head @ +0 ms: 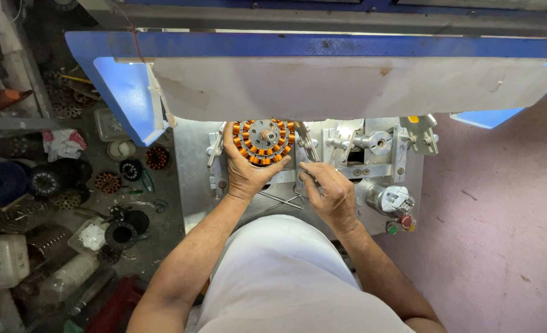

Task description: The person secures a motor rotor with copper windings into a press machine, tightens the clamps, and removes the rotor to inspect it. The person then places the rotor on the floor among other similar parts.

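Gripping one round copper-wound motor core point(265, 141) at upper centre of the frame, the left hand point(244, 172) curls around its lower-left rim; its flat face points up at the camera. The right hand point(329, 192), half closed, pinches a thin metal piece point(305, 174) just right of it.

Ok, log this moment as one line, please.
left hand: grips copper-wound stator | right hand: on metal fixture beside it | red button: untouched

Round stator point(265, 141) with copper windings
It sits flat on the grey machine plate point(193, 160), orange coils ringing its metal hub.
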